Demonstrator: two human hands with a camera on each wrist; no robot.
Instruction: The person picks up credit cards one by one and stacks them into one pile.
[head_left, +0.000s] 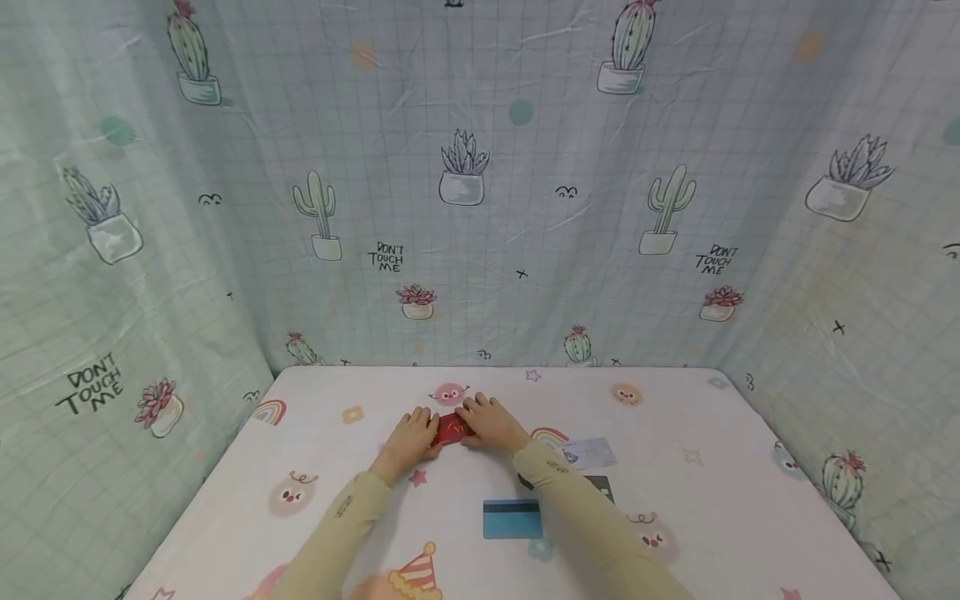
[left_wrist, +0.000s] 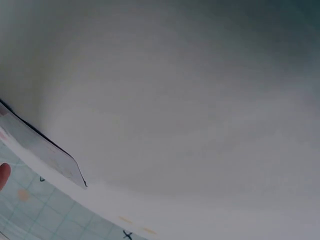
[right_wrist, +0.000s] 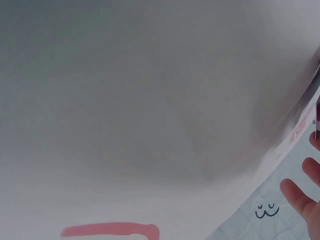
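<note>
A red card with pale lettering is between my two hands, above the far middle of the table. My left hand grips its left end. At its right end my right hand holds on with bent fingers, which cover part of the card. In the left wrist view, a flat pale card-like piece with a dark edge slants in from the left, near a fingertip; which card it is I cannot tell. Several fingers show at the right edge of the right wrist view.
A blue card with a dark stripe lies nearer me. Right of my right wrist lies a pale card. A dark card is partly hidden under my right sleeve. A patterned curtain stands behind the white printed table.
</note>
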